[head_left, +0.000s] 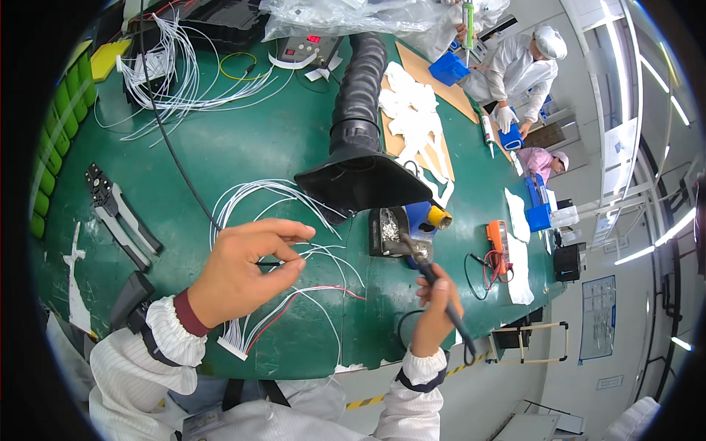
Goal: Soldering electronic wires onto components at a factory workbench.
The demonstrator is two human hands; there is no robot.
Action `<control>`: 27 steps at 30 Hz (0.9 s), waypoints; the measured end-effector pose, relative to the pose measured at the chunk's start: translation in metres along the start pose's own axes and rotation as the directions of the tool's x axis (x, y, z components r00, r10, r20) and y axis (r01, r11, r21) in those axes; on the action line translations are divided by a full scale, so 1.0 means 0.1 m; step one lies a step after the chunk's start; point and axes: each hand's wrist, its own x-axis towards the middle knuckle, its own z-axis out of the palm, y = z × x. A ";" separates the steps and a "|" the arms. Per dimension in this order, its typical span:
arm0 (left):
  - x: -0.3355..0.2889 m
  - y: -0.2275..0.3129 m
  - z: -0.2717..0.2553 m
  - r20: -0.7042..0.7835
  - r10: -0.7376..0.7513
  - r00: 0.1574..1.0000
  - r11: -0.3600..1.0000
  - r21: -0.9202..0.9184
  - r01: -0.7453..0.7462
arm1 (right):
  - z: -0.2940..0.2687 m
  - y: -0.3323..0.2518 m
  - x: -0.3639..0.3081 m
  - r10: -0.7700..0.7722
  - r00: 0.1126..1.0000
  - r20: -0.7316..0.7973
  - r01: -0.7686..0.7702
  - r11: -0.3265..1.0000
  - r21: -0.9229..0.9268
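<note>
My right hand [440, 307] grips the black handle of a soldering iron [428, 272]. Its metal front end points up and left, at the right side of a small black box [384, 234] with silvery bits inside. Above the white wires [243, 192] is my left hand [246, 268], fingers curled toward the thumb. A short dark piece shows between those fingers, but what they hold is not clear. Below that hand, a wire bundle with one red wire ends in a white connector [232, 348]. A black fume-extractor hood [360, 176] hangs just beyond the box.
Wire strippers [121, 217] lie at left, below green bins [62, 132]. A black cable [165, 132] crosses the green table [294, 147]. At right is an orange multimeter [498, 246]. Farther back are a control unit [305, 51], white cloths [412, 110] and co-workers [522, 70].
</note>
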 end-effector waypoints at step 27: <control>-0.12 0.06 0.05 0.697 -0.111 0.708 0.992 0.039 0.118 | 0.36 -0.53 0.23 0.086 0.806 0.586 -0.290 0.920 0.263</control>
